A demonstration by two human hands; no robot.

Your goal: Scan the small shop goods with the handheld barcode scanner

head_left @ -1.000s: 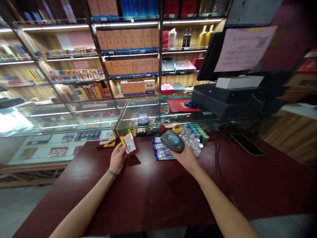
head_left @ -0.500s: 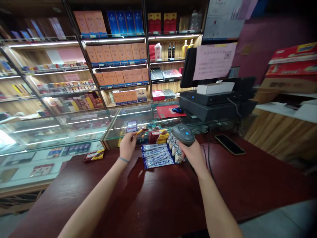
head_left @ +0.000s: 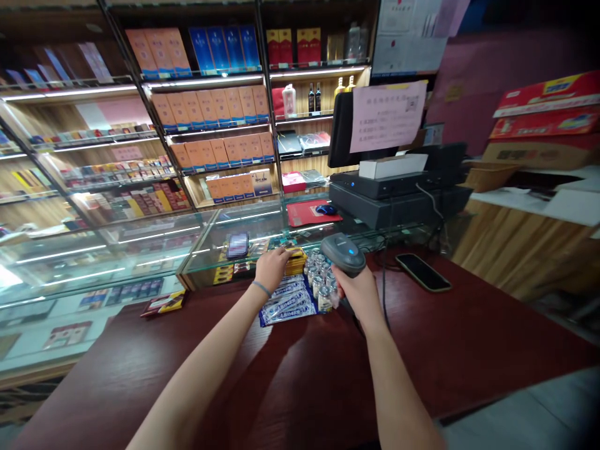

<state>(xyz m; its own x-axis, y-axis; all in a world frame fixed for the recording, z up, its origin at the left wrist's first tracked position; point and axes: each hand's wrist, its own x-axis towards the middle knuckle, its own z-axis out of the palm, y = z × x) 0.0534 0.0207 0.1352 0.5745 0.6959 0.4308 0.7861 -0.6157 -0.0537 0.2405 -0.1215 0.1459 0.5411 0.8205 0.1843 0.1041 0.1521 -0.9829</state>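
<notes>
My right hand (head_left: pixel 359 290) is wrapped round the handle of a dark grey barcode scanner (head_left: pixel 344 253) with a blue light on top. At the stack of yellow and brown snack packets (head_left: pixel 295 262), my left hand (head_left: pixel 272 267) has its fingers closed over the top packet, hiding the stack's left part. Blue and silver snack sachets (head_left: pixel 289 303) lie in a row just in front of the stack. Between these and the scanner stand several small cans or jars (head_left: pixel 323 294) in clear wrap. Apart on the left lies a little pile of red-brown and yellow packets (head_left: pixel 164 304).
A black phone (head_left: pixel 423 272) lies on the dark red counter (head_left: pixel 309 387), right of the scanner cable. Behind is a glass display case (head_left: pixel 253 219) with a handheld device (head_left: pixel 237 245) and a mouse (head_left: pixel 326 209). A monitor (head_left: pixel 341 134) stands at the back right.
My left hand has moved right with a snack packet, from above the glass edge onto the stack. The scanner stays in my right hand. The view has shifted slightly.
</notes>
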